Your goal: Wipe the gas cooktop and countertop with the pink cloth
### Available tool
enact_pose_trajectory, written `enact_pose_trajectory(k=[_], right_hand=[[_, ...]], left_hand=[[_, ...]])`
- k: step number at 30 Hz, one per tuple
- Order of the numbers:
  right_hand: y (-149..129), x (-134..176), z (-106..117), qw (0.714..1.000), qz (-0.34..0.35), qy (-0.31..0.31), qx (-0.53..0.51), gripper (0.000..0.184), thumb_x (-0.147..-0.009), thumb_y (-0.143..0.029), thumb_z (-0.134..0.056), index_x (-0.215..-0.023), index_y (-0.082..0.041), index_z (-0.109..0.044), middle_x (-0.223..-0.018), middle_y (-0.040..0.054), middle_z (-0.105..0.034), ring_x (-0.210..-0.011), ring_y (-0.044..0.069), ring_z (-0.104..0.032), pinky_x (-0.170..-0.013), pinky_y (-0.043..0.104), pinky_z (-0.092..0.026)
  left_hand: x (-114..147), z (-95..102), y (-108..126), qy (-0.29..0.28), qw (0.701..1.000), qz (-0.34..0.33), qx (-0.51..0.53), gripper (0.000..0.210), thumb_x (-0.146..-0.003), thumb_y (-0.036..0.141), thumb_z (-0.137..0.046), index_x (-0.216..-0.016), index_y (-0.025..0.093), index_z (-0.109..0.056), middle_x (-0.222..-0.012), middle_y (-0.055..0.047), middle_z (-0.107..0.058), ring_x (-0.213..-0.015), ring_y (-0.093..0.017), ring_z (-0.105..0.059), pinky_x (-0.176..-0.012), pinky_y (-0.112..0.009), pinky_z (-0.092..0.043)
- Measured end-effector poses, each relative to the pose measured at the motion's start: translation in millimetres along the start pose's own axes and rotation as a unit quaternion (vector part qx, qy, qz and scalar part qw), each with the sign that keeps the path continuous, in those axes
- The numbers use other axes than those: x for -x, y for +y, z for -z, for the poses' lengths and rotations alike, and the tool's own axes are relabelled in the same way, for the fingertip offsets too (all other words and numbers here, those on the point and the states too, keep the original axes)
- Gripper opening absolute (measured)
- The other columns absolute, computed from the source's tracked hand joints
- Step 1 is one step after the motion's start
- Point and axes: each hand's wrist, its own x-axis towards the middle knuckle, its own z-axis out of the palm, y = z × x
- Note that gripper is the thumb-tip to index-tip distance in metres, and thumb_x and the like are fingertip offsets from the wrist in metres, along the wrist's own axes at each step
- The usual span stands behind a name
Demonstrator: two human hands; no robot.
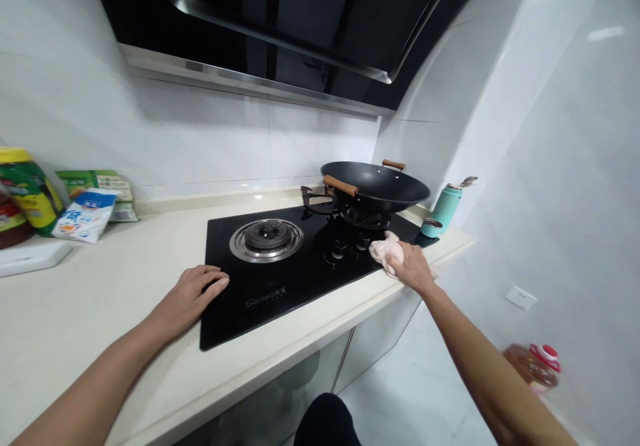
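My right hand (413, 264) grips a pale pinkish cloth (386, 251) and presses it on the front right part of the black glass gas stove (295, 293), to the right of the two control knobs (339, 249). Resting at the stove's left edge, my left hand (197, 293) holds nothing, its fingers loosely bent and the thumb apart. Behind the cloth, a black wok (380, 189) with wooden handles sits over the right burner. The left burner (267, 239) is bare, with a steel ring around it.
A range hood (280, 39) hangs low above the stove. At the right end stand a turquoise bottle (447, 205) and a small turquoise cup (431, 227). Packets (87, 214) and jars (30, 193) line the left counter. An oil jug (535, 366) is on the floor.
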Motion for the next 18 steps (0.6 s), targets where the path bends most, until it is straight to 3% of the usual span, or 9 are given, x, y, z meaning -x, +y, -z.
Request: enact_pose_trajectory(k=[5,7,9,13,18], right_hand=[[32,-5,8,0.981,-0.181,0.018,0.068,0.071,-0.092,-0.06,-0.049,-0.14,-0.007,-0.052,-0.123,0.0252,-0.061,-0.119,0.037,-0.055,-0.1,0.045,-0.037],[28,0,12,0.975,-0.204,0.018,0.085,0.071,-0.093,-0.061,-0.047,-0.138,-0.007,-0.053,-0.12,0.0266,-0.061,-0.116,0.039,-0.057,-0.098,0.046,-0.038],[14,10,13,0.978,-0.186,0.009,0.091,0.068,-0.094,-0.062,-0.046,-0.136,-0.008,-0.054,-0.116,0.0248,-0.061,-0.111,0.037,-0.058,-0.095,0.045,-0.039],[-39,41,13,0.993,-0.098,0.005,0.072,0.06,-0.093,-0.06,-0.048,-0.133,-0.016,-0.055,-0.112,0.0163,-0.06,-0.109,0.033,-0.056,-0.094,0.044,-0.04],[-148,93,22,0.999,0.031,-0.011,0.003,0.052,-0.091,-0.057,-0.052,-0.126,-0.019,-0.058,-0.108,0.0116,-0.055,-0.104,0.031,-0.05,-0.094,0.047,-0.038]], left_hand=[[-3,-3.8,-5,0.003,1.0,-0.017,-0.012,0.06,-0.092,0.071,-0.041,-0.111,0.025,-0.074,-0.124,-0.009,-0.066,-0.124,-0.032,-0.053,-0.112,-0.05,-0.04],[-4,-5.3,-4,0.011,0.999,-0.027,-0.013,0.062,-0.092,0.072,-0.039,-0.11,0.024,-0.074,-0.122,-0.009,-0.067,-0.122,-0.031,-0.054,-0.111,-0.049,-0.041],[-4,-6.5,-1,0.013,0.999,-0.029,-0.013,0.062,-0.092,0.071,-0.039,-0.11,0.024,-0.074,-0.12,-0.009,-0.066,-0.12,-0.031,-0.055,-0.109,-0.048,-0.043],[-3,-8.2,6,0.011,1.0,-0.014,-0.015,0.059,-0.093,0.069,-0.041,-0.11,0.023,-0.074,-0.117,-0.009,-0.066,-0.118,-0.031,-0.054,-0.105,-0.046,-0.045],[0,-7.6,10,0.01,1.0,-0.018,0.001,0.056,-0.093,0.066,-0.041,-0.11,0.024,-0.075,-0.116,-0.009,-0.067,-0.117,-0.029,-0.055,-0.107,-0.046,-0.043]])
